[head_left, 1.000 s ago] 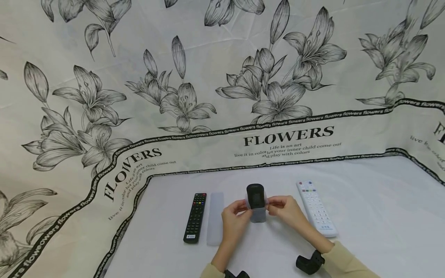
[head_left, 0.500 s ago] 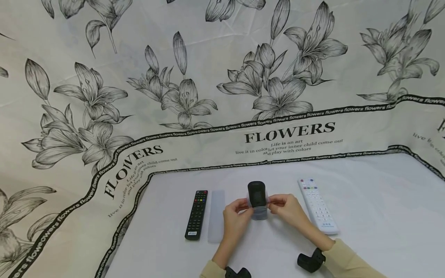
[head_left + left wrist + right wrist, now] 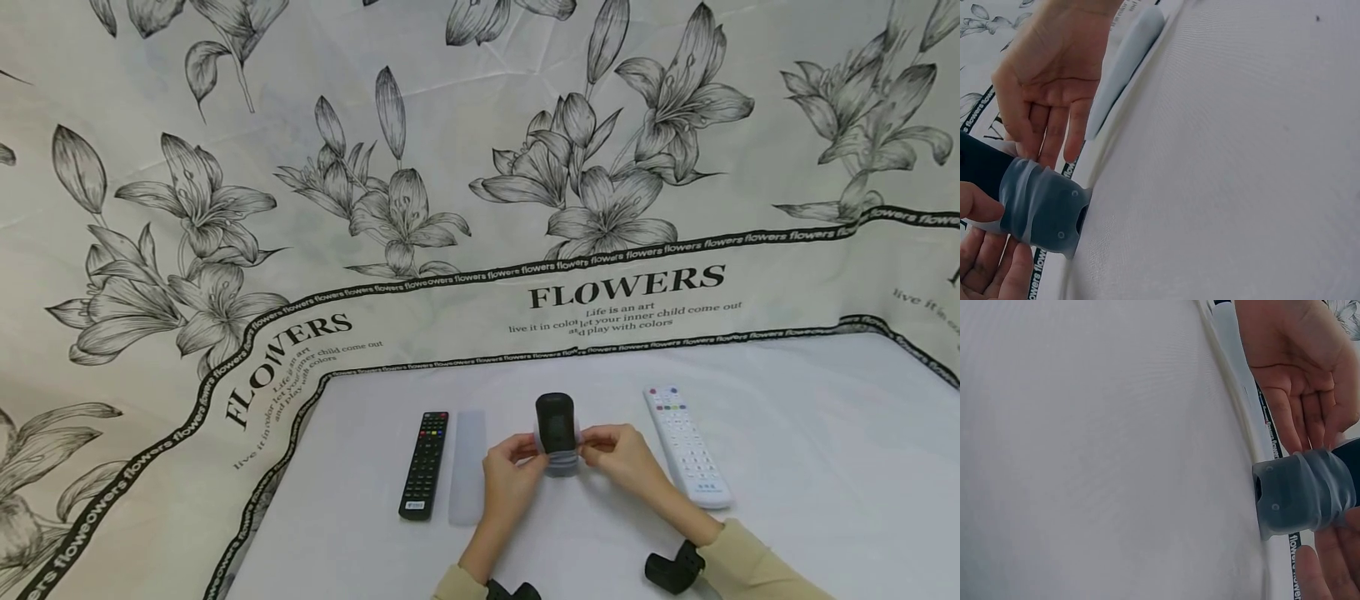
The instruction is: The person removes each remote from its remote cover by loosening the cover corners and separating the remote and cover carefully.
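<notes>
Between both hands a black remote control (image 3: 555, 422) stands on end, its buttons not visible. A translucent silicone cover (image 3: 1047, 203) wraps its lower end, wrinkled into folds, its end touching the white table. From the left side, my left hand (image 3: 510, 475) pinches the folded cover between thumb and fingers. My right hand (image 3: 626, 458) pinches the same cover from the right. In the right wrist view the cover (image 3: 1300, 490) shows small round marks near its bottom end. Part of the remote is hidden inside the cover.
Left of the hands lie a black remote control (image 3: 424, 467) with coloured buttons and a flat translucent cover (image 3: 468, 467). A white remote control (image 3: 686, 447) lies to the right. Flower-printed cloth (image 3: 420, 325) rises behind the table (image 3: 810, 467).
The cover's lower part looks shorter and more folded. Both hands keep their pinch and have barely moved. The head view has shifted slightly.
</notes>
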Action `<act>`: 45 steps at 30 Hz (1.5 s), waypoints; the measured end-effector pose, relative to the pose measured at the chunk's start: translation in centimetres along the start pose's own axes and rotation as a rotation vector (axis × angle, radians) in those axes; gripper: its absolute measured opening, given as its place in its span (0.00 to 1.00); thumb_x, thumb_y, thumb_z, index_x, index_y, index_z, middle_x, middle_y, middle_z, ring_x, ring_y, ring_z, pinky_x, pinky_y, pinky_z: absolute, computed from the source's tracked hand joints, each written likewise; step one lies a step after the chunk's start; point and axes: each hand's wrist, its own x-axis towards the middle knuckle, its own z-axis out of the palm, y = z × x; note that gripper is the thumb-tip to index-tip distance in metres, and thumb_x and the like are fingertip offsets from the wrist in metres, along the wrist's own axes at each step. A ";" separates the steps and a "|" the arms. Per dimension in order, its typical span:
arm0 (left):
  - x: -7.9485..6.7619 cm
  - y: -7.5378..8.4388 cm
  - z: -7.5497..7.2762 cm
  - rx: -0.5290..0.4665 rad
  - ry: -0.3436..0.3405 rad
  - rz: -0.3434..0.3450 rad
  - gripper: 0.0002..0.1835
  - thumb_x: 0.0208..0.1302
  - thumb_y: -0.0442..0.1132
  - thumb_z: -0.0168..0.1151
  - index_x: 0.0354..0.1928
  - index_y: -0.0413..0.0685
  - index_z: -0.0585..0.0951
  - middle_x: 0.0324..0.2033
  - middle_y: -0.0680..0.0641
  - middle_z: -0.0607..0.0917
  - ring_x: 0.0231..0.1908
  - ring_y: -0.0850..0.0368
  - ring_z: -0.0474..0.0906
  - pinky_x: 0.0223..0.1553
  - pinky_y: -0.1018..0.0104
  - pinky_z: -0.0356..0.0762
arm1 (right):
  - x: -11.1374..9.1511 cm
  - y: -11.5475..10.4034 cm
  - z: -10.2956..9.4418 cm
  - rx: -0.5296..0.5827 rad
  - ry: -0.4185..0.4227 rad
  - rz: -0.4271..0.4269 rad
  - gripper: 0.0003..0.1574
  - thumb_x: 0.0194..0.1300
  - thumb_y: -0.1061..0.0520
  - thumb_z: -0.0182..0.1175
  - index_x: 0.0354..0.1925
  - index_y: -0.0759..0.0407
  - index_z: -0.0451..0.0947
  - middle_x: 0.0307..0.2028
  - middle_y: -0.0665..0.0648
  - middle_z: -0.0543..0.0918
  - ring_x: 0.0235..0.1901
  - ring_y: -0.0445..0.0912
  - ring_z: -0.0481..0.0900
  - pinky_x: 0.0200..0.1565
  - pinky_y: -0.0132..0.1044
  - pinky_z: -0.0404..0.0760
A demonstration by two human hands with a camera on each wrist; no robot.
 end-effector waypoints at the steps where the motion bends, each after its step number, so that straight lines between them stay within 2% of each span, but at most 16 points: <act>1: 0.0 0.0 0.0 0.006 0.001 0.001 0.13 0.43 0.20 0.61 0.34 0.32 0.84 0.28 0.39 0.88 0.30 0.57 0.85 0.33 0.76 0.80 | 0.0 0.1 0.0 -0.002 0.001 -0.001 0.14 0.55 0.68 0.61 0.40 0.75 0.81 0.37 0.68 0.87 0.29 0.38 0.84 0.33 0.26 0.80; 4: 0.1 0.3 0.1 0.032 0.005 0.001 0.12 0.42 0.21 0.60 0.33 0.33 0.85 0.27 0.41 0.87 0.29 0.57 0.84 0.32 0.77 0.80 | 0.1 0.1 0.0 -0.016 0.004 -0.009 0.13 0.54 0.67 0.62 0.40 0.74 0.82 0.37 0.67 0.87 0.31 0.39 0.84 0.34 0.26 0.80; 10: 0.1 0.8 0.2 0.081 0.018 0.010 0.13 0.40 0.21 0.60 0.31 0.34 0.85 0.26 0.43 0.87 0.28 0.58 0.84 0.30 0.77 0.79 | 0.1 0.1 0.0 -0.042 0.004 -0.020 0.12 0.54 0.67 0.62 0.38 0.72 0.83 0.37 0.67 0.87 0.37 0.51 0.87 0.37 0.25 0.80; 13: 0.1 0.8 0.2 0.088 0.019 -0.002 0.13 0.39 0.21 0.60 0.31 0.34 0.85 0.26 0.43 0.87 0.28 0.60 0.84 0.30 0.77 0.79 | 0.1 0.0 0.0 -0.049 0.005 -0.023 0.11 0.54 0.67 0.63 0.38 0.72 0.83 0.37 0.66 0.87 0.38 0.53 0.87 0.38 0.25 0.80; 24: 0.1 0.7 0.2 0.118 0.022 -0.031 0.13 0.40 0.23 0.62 0.32 0.36 0.86 0.26 0.44 0.88 0.28 0.61 0.84 0.30 0.75 0.78 | 0.2 0.2 -0.1 -0.066 -0.007 -0.021 0.11 0.55 0.67 0.63 0.38 0.72 0.83 0.37 0.67 0.87 0.37 0.53 0.87 0.38 0.27 0.82; 29: -0.1 0.4 0.4 0.102 0.035 -0.056 0.12 0.40 0.22 0.61 0.31 0.35 0.85 0.26 0.44 0.88 0.27 0.60 0.84 0.29 0.76 0.78 | 0.1 0.3 -0.2 -0.083 -0.019 -0.006 0.10 0.55 0.66 0.64 0.37 0.71 0.83 0.38 0.66 0.87 0.38 0.52 0.87 0.38 0.28 0.82; 36: -0.4 0.2 0.7 0.082 0.052 -0.039 0.12 0.40 0.23 0.61 0.30 0.35 0.85 0.26 0.43 0.88 0.26 0.61 0.84 0.29 0.76 0.79 | -0.1 0.0 -0.4 -0.101 -0.011 -0.015 0.09 0.54 0.66 0.64 0.36 0.70 0.84 0.38 0.66 0.87 0.37 0.51 0.87 0.36 0.25 0.80; 40: -0.4 0.0 0.6 0.100 0.078 -0.039 0.10 0.39 0.24 0.63 0.28 0.37 0.85 0.24 0.44 0.88 0.25 0.60 0.84 0.28 0.76 0.78 | 0.0 -0.1 -0.2 -0.102 -0.028 -0.028 0.10 0.54 0.66 0.64 0.37 0.71 0.84 0.38 0.67 0.87 0.37 0.53 0.87 0.36 0.27 0.81; 45: -0.3 0.0 0.5 0.093 0.075 -0.042 0.08 0.40 0.23 0.62 0.27 0.36 0.85 0.23 0.44 0.87 0.23 0.65 0.81 0.27 0.76 0.77 | 0.1 0.1 0.1 -0.116 -0.010 0.004 0.10 0.53 0.67 0.63 0.37 0.70 0.84 0.38 0.66 0.87 0.38 0.53 0.87 0.37 0.30 0.82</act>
